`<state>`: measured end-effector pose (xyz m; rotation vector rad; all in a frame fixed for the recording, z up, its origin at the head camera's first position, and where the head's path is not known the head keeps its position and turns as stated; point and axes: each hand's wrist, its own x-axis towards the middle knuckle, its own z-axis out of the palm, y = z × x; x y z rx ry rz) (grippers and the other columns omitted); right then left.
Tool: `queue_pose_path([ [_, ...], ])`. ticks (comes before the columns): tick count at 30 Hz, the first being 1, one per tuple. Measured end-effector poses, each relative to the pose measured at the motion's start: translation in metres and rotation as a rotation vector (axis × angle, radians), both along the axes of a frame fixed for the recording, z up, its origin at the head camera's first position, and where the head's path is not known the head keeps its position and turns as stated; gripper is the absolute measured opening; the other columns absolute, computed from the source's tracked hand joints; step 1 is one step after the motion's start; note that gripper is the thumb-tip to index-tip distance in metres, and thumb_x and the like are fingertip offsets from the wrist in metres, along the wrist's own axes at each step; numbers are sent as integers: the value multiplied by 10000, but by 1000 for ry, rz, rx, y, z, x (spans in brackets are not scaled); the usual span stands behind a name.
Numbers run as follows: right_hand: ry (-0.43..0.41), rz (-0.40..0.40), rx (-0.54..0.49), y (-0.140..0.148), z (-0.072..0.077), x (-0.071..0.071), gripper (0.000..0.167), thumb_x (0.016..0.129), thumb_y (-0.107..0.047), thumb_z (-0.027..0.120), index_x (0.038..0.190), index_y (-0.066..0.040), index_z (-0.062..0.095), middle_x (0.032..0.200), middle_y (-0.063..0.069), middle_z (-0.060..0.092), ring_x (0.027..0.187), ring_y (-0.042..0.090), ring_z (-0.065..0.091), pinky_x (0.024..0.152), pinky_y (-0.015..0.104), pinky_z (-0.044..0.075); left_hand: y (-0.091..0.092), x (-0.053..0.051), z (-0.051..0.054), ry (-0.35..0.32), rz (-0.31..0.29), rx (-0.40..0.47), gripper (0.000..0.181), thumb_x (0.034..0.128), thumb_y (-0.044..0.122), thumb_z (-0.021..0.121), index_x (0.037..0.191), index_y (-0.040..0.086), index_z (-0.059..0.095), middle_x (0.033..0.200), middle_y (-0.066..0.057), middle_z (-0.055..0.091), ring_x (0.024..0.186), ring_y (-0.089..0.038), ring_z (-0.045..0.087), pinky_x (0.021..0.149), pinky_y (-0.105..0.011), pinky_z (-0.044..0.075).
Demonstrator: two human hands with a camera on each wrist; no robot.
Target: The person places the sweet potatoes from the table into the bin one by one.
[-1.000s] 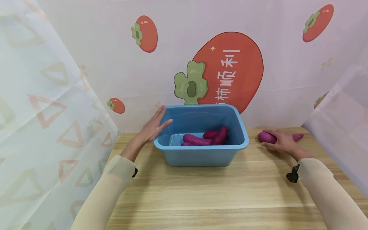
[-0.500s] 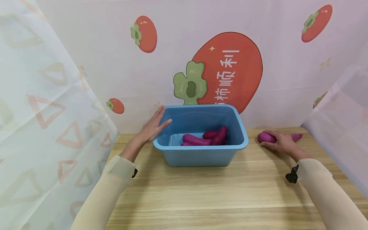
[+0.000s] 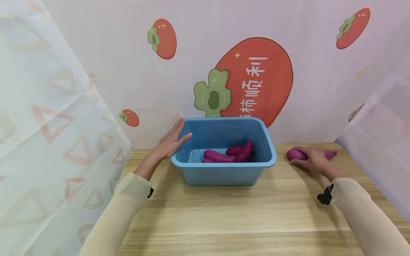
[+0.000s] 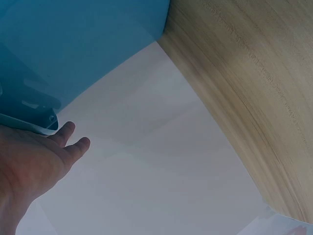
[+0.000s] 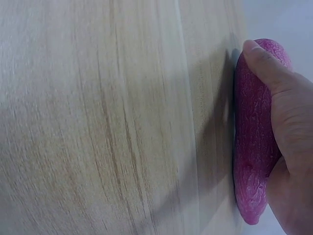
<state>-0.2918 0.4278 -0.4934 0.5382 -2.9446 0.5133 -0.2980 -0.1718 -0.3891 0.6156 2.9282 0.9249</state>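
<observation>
My left hand (image 3: 169,143) rests on the left rim of a blue plastic bin (image 3: 222,176), fingers straight and thumb stretched over the edge. In the left wrist view its fingertips lie along the bin's outer wall (image 4: 98,44). Over on the right, my right hand (image 3: 315,160) grips a purple sweet potato (image 3: 296,154) that lies on the table. The right wrist view has the thumb laid along the sweet potato (image 5: 252,127); the other fingers are hidden behind it. Inside the bin lie several more purple sweet potatoes (image 3: 219,156), partly covered by the front wall.
A wood-grain table (image 3: 230,217) spreads out in front of the bin. Behind it hangs a pale cloth (image 3: 314,78) printed with persimmons. More cloth (image 3: 57,149) closes off the left side, and another sheet (image 3: 384,142) stands along the right.
The view has shifted very slightly. Both hands, the bin and the sweet potatoes keep their places.
</observation>
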Motion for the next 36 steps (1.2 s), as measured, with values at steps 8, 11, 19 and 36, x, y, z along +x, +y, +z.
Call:
queue_pose_path([
  [8,-9,9,-6,-3,3,3,619,957,-350,800,1391,50,615,1202,334,704,1040,477,676,826,617,458,1,0,-1,-2,6,1,923,1058,657,363,1710,101,21,1794,-88,-13,1650,-343,30,1267,-671,159],
  [11,-28,5,-7,-3,5,4,638,967,-365,791,1409,53,598,1229,348,688,1061,489,669,847,638,467,1,-1,0,-1,7,0,903,1065,622,382,1711,105,20,1794,-86,-12,1649,-343,32,1267,-672,159],
  [19,-53,-1,-21,-3,14,2,663,983,-379,775,1440,51,560,1240,359,666,996,466,683,798,592,570,1,-1,0,-1,10,1,884,1073,598,385,1712,110,18,1795,-78,-15,1650,-335,36,1268,-665,169],
  [36,55,52,-36,-4,35,1,535,940,-269,826,1362,3,642,1218,300,700,956,387,690,745,472,540,0,-1,-3,2,18,0,898,1065,639,361,1714,125,15,1796,-71,-21,1651,-334,35,1263,-677,168],
])
